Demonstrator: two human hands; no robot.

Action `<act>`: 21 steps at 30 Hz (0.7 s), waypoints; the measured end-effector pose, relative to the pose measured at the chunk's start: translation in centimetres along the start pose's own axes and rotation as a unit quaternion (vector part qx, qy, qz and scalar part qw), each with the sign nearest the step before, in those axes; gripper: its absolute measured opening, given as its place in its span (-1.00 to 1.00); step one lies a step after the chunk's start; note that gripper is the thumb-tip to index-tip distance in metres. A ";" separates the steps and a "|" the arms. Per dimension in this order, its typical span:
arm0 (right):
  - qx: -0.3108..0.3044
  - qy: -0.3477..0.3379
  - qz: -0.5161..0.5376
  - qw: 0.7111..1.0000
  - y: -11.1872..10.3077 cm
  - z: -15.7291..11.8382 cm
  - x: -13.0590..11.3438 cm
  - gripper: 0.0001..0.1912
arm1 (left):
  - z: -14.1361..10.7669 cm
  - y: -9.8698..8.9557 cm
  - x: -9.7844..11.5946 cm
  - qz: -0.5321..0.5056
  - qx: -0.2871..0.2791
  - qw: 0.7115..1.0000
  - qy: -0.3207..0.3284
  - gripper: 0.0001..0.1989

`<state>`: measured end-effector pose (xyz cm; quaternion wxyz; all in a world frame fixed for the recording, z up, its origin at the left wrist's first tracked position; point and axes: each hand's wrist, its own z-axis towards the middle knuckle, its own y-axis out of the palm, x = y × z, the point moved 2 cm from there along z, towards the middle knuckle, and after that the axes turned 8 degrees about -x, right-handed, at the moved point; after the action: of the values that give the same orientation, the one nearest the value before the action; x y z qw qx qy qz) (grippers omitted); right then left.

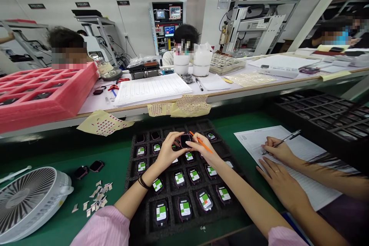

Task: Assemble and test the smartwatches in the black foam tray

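Both my hands hold a small dark-screened smartwatch body (186,141) above the black foam tray (129,184). My left hand (170,149) grips its left side with thumb and fingers. On the other side, my right hand (204,149) pinches the watch and also keeps a thin orange stick (205,145) between its fingers. Below, the tray's compartments hold several watch bodies, many with a green-and-white screen or label, such as the watch (185,207) near the front. A few at the back left look dark.
At left are a white fan (31,203), two dark watches (96,166) and scattered small tabs (99,196). To the right, a co-worker's hand writes with a pen on a paper sheet (250,138). A raised shelf (219,94) crosses behind the tray, carrying a pink foam tray (57,100).
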<state>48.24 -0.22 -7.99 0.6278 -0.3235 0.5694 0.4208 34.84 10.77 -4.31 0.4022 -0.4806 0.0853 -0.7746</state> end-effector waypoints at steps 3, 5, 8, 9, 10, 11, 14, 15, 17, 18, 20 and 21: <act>-0.001 -0.002 -0.007 1.000 0.0 0.0 -0.1 -0.74 | 0.0 -0.1 0.1 -0.006 -0.004 1.000 -0.008 -0.56; 0.001 -0.004 -0.011 1.000 -0.1 -0.1 -0.1 -0.74 | 0.0 -0.1 0.1 -0.005 -0.006 1.000 -0.015 -0.57; -0.002 -0.002 -0.017 1.000 0.0 0.0 -0.1 -0.74 | 0.0 0.0 0.1 -0.011 -0.006 0.999 -0.033 -0.58; -0.004 -0.002 -0.017 1.000 0.0 0.0 -0.1 -0.74 | 0.0 0.0 0.0 -0.026 -0.006 0.999 -0.044 -0.58; -0.004 -0.003 -0.015 1.000 0.1 0.1 -0.1 -0.74 | 0.0 0.1 -0.2 -0.048 -0.004 0.997 -0.057 -0.59; -0.003 -0.007 -0.011 1.000 0.1 0.2 -0.2 -0.75 | 0.0 0.1 -0.4 -0.076 0.000 0.995 -0.071 -0.59; 0.003 -0.018 0.011 1.000 0.0 0.3 -0.6 -0.74 | 0.1 0.0 -1.1 -0.157 0.035 0.981 -0.107 -0.54; 0.001 -0.018 0.022 1.000 0.0 0.4 -0.8 -0.73 | 0.2 -0.2 -1.3 -0.176 0.050 0.976 -0.115 -0.52; -0.009 -0.013 0.048 0.999 0.1 0.5 -1.2 -0.70 | 0.2 -0.5 -1.7 -0.196 0.074 0.970 -0.127 -0.50; -0.017 -0.009 0.060 0.998 0.2 0.5 -1.4 -0.67 | 0.2 -0.7 -1.9 -0.199 0.081 0.968 -0.130 -0.50; -0.031 -0.002 0.081 0.996 0.3 0.5 -1.6 -0.62 | 0.2 -0.9 -2.4 -0.191 0.085 0.969 -0.134 -0.51; -0.035 -0.001 0.086 0.996 0.3 0.6 -1.7 -0.60 | 0.2 -1.0 -2.7 -0.180 0.084 0.971 -0.135 -0.52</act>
<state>48.18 0.17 -6.25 0.5784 -0.2949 0.5793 0.4929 35.00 13.40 -5.52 0.3026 -0.5523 -0.1231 -0.7670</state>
